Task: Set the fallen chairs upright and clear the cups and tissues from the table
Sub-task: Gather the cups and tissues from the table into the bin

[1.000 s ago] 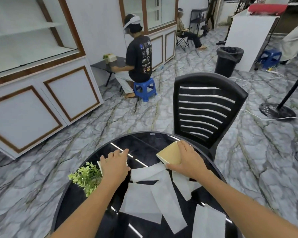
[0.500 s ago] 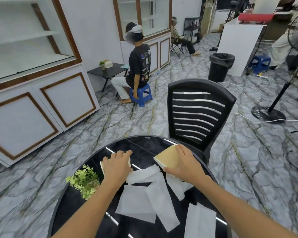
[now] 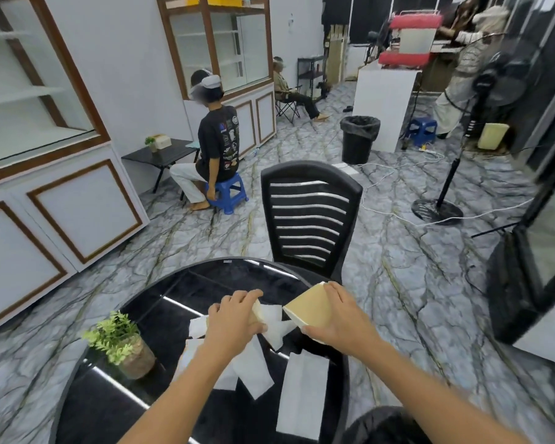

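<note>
Chair (image 3: pixel 308 216) beyond my fingers stands upright | right hand (image 3: pixel 340 318) curled around tan cup (image 3: pixel 308 307) | left hand (image 3: pixel 234 322) closed over second cup (image 3: pixel 256 313) | tissues (image 3: pixel 302 392) below my fingertips on table (image 3: pixel 205 283), not yet cleared.

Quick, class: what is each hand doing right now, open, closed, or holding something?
Left hand: closed on a paper cup, mostly hidden beneath it.
Right hand: closed on a tan paper cup, tipped on its side.
</note>
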Action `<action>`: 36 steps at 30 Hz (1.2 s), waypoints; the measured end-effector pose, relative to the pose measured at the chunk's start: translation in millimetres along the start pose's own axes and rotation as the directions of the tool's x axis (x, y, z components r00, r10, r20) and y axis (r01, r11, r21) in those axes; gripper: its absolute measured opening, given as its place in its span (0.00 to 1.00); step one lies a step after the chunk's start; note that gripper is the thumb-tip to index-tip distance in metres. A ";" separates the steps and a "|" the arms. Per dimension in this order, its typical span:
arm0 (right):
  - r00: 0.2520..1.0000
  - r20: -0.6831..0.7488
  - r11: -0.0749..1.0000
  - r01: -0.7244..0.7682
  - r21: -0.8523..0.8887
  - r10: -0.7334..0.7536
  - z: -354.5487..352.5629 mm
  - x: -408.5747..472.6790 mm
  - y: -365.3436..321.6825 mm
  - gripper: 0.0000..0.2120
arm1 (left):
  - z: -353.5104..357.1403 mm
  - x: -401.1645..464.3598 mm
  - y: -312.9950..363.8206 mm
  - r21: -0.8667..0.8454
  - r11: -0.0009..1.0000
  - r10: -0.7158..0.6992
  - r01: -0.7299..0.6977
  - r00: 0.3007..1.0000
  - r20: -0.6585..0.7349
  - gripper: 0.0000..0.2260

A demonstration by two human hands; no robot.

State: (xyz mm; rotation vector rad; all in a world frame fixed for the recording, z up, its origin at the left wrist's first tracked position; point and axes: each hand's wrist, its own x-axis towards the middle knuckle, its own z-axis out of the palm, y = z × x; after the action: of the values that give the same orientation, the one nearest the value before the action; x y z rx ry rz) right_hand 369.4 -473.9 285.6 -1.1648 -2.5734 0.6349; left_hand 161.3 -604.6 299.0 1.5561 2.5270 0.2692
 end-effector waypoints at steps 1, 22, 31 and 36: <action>1.000 -0.009 1.000 -0.016 0.007 0.016 -5.8 -11.4 9.2 0.50 | 3.2 -4.3 12.1 -0.024 0.999 0.024 -0.023 1.000 0.010 0.30; 0.930 0.037 0.931 -0.366 0.005 0.365 -62.8 -245.6 189.4 0.49 | 124.9 -83.5 247.2 -0.220 0.919 0.383 -0.327 0.873 0.304 0.31; 0.905 0.157 0.907 -0.412 0.091 0.395 -36.2 -292.8 219.0 0.55 | 175.3 -119.8 264.6 -0.285 0.906 0.413 -0.313 0.803 0.429 0.27; 0.905 0.158 0.902 -0.415 0.117 0.396 -37.3 -290.0 220.4 0.56 | 168.4 -122.3 258.7 -0.269 0.910 0.405 -0.316 0.819 0.406 0.29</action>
State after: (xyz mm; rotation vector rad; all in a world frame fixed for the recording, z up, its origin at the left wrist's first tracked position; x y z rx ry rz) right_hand 716.2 -553.7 199.6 -1.6757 -2.3408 1.0038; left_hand 478.4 -588.2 201.8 1.7679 1.7890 0.1591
